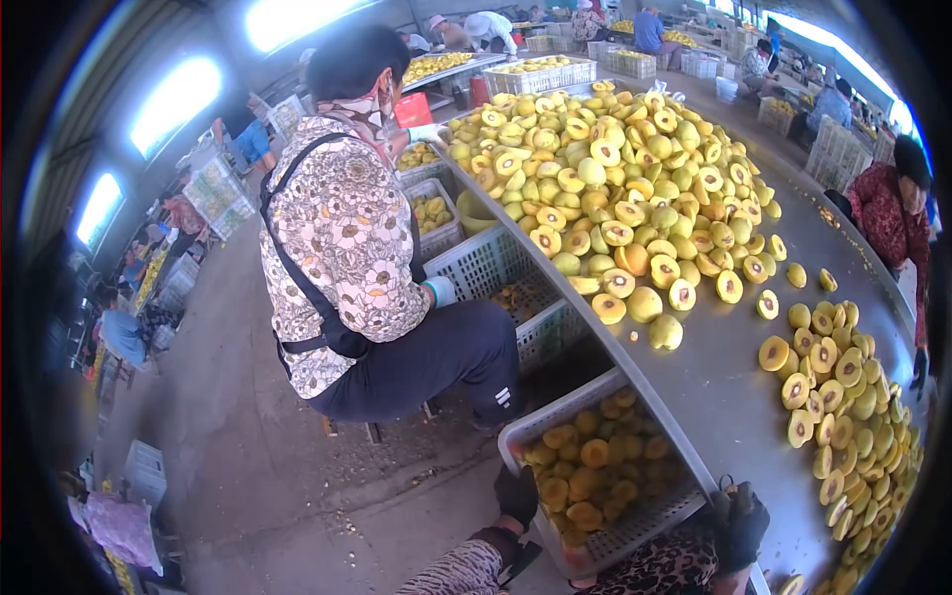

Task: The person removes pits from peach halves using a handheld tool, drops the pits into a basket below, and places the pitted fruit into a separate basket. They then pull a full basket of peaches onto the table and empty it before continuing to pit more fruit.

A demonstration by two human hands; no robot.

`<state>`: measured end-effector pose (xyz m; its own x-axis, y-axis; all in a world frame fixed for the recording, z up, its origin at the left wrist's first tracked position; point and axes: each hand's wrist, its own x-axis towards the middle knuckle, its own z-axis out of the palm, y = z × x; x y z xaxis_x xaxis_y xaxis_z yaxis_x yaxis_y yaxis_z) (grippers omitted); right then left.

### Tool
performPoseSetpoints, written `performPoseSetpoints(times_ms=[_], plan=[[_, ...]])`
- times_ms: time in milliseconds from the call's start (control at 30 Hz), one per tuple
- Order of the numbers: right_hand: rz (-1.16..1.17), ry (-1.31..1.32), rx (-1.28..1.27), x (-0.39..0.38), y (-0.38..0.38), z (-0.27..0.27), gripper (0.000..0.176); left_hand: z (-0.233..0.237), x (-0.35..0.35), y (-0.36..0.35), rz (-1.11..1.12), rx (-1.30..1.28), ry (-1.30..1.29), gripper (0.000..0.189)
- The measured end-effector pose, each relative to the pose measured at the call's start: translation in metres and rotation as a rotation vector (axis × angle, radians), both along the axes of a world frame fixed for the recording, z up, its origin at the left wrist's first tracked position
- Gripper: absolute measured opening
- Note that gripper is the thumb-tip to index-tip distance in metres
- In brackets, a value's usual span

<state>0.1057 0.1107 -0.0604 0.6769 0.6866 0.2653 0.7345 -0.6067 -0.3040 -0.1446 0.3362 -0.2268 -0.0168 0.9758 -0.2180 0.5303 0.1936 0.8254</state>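
A white plastic crate [635,531] full of halved yellow peaches [595,461] sits under the edge of the metal table [724,397], right in front of me. My left hand [517,494], in a black glove, grips the crate's near left rim. Also in a black glove, my right hand [740,524] closes on the crate's right corner where it meets the table edge. Both my sleeves are patterned.
A big heap of halved peaches [615,188] covers the table, with a smaller heap [843,416] at the right. A seated person in a floral top [342,258] works at my left beside more crates [486,263]. Another person [892,213] stands across the table. Bare concrete floor [248,466] lies left.
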Motion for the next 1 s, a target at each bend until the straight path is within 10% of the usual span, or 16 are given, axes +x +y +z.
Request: performPoseSetpoints(times_ms=[1000], plan=[[-0.02, 0.027, -0.059, 0.004, 0.003, -0.004, 0.019, -0.012, 0.002, 0.005, -0.022, 0.02, -0.058, 0.039]])
